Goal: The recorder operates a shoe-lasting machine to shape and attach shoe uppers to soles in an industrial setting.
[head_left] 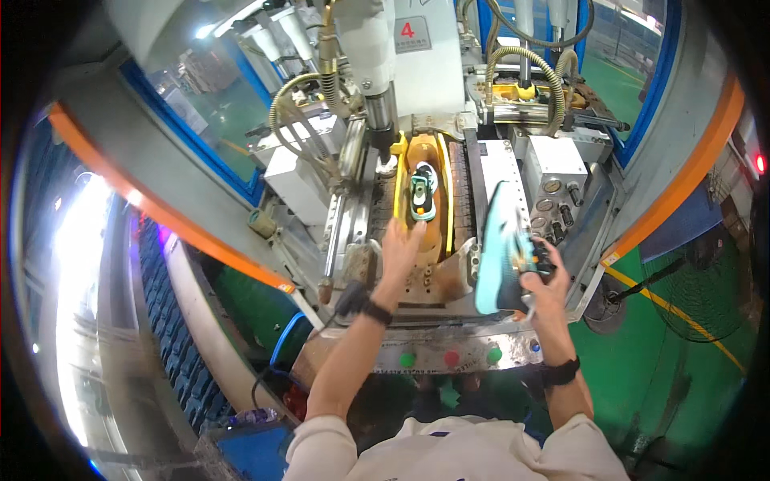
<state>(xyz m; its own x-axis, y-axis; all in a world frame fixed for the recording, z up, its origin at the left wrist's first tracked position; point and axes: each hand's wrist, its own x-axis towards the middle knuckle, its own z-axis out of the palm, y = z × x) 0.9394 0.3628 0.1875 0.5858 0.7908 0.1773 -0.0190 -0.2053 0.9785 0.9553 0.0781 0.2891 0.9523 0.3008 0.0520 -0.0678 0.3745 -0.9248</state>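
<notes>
A shoe with a white, green and black upper [423, 192] stands in the press bed, between two yellow side pads [447, 196]. Just short of its near end is my left hand [399, 250], fingers stretched forward and somewhat blurred, with nothing seen in them. At the right, my right hand [549, 282] grips a second shoe [499, 252] by its dark upper. That shoe is tipped on its side, its light blue sole facing left. The fingertips of my right hand are partly hidden by the shoe.
A metal press cylinder [380, 111] stands left of the bed. Gauges and knobs [552, 188] sit on the right. Along the front edge runs a panel with green and red buttons [451, 358]. Orange-edged guards [216, 232] flank the machine; a floor fan [686, 297] stands at right.
</notes>
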